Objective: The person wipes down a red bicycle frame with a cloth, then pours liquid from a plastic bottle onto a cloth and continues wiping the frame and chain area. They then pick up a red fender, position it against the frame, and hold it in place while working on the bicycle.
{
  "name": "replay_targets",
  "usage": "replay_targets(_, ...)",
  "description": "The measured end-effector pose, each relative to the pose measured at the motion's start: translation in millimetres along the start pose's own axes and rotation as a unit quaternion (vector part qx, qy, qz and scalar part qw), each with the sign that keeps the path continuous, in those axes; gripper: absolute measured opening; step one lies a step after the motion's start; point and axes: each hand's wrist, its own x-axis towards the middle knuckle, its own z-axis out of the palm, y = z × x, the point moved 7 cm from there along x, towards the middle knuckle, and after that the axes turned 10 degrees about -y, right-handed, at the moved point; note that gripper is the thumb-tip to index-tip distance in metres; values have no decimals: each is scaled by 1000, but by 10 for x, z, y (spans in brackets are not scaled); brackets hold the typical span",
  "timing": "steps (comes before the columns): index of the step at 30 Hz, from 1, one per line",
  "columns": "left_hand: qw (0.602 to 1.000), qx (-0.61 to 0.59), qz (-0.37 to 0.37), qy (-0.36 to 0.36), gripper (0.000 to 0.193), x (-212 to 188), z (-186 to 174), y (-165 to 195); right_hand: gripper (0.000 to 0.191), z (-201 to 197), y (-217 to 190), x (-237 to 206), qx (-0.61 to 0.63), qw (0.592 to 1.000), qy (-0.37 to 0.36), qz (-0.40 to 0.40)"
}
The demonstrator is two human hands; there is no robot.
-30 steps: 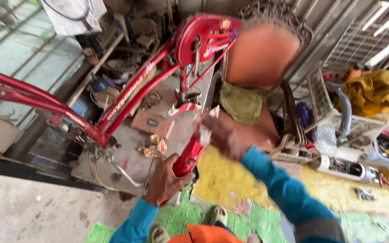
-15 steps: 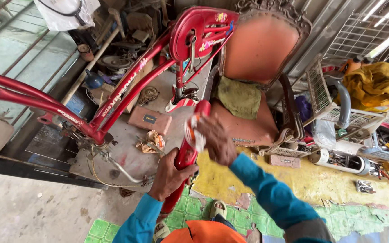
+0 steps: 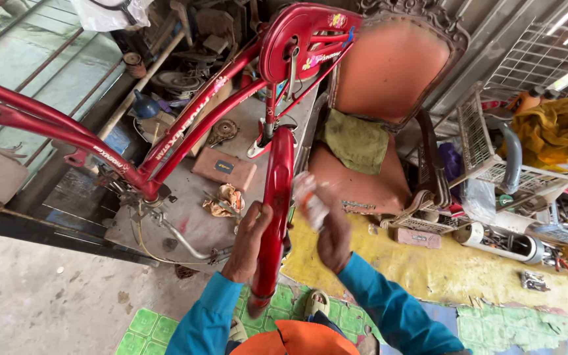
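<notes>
Red curved metal fender (image 3: 277,210) sits gripped in the left hand (image 3: 248,240) while the right hand (image 3: 333,236) clutches a pale blurred rag (image 3: 310,204) beside it, so loose holding may drop it.

Red fender (image 3: 276,210); blue sleeves (image 3: 396,309); whitish, blurred cloth (image 3: 310,200); orange-pink chair (image 3: 389,72); yellow mat (image 3: 428,269).

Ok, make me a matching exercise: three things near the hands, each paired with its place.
Things:
1. long red metal mudguard
2. crumpled white cloth
3. folded olive-green rag

Places:
A. on the orange chair seat
B. in the right hand
C. gripped by the left hand

Pairs: 1-C, 2-B, 3-A
</notes>
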Motion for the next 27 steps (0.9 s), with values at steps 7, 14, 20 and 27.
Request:
replay_targets(7, 971, -239, 2, 6, 68, 247, 59, -139, 55, 410, -462, 164, -258, 945, -184, -78)
replay_targets(14, 961, -275, -42, -5, 51, 482, -44, -389, 53, 221, -487, -48, -266, 925, -260, -73)
replay_targets(20, 958, -279, -51, -29, 50, 601, 204, -513, 47, -55, -279, -479, -218, 963, -142, -77)
replay_targets(27, 987, -148, -31, -47, 56, 507, 624, -403, 27, -840, 500, -784, 155, 934, 312, 74)
